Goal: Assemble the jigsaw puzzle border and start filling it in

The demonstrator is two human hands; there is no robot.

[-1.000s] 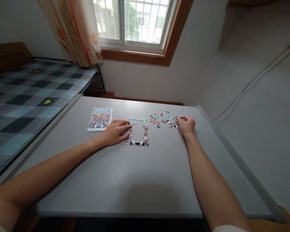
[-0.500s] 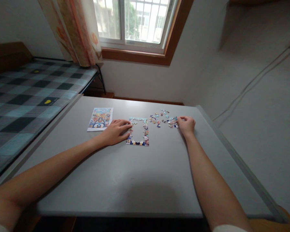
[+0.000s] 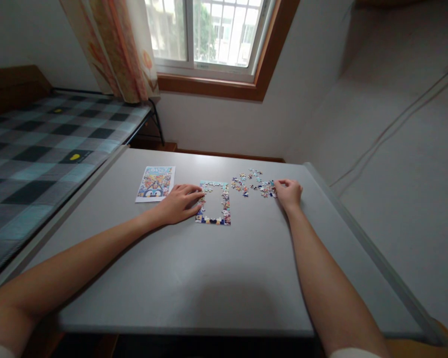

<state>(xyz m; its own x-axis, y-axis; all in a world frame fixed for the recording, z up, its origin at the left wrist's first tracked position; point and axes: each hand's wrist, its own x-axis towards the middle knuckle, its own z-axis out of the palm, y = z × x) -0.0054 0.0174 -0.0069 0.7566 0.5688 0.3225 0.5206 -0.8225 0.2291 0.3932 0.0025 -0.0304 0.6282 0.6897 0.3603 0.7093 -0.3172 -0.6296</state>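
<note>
A rectangular jigsaw puzzle frame (image 3: pixel 226 204) of joined border pieces lies flat on the table, with bare tabletop inside it. My left hand (image 3: pixel 179 203) rests at its left side, fingers spread and fingertips touching that edge. Loose puzzle pieces (image 3: pixel 240 185) are scattered to the right of the frame. At the right end of this pile is my right hand (image 3: pixel 289 193), its thumb and fingers closed together in a pinch. What sits between those fingertips is too small to make out. Left of the frame lies a picture sheet (image 3: pixel 156 183) with a colourful cartoon print.
The grey table (image 3: pixel 164 283) reaches to the wall below a barred window (image 3: pixel 224 35). To the left stands a bed (image 3: pixel 59 134) with a checked cover, beside a flowered curtain (image 3: pixel 115 49). A cable (image 3: pixel 392 122) runs along the right wall.
</note>
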